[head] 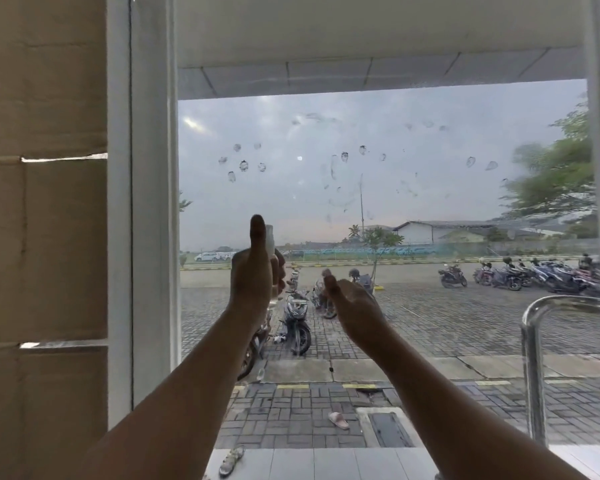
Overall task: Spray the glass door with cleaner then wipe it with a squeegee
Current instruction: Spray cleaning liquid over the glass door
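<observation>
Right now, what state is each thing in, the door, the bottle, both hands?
Clear glass door: smudged with prints, not wiped.
Small clear spray bottle: upright, held up before the glass.
Left grip: holds the bottle.
Right grip: open, empty.

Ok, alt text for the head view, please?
The left hand holds a small spray bottle up in front of the smudged glass door; the right hand is open beside it, empty. A metal handle is at right.
</observation>
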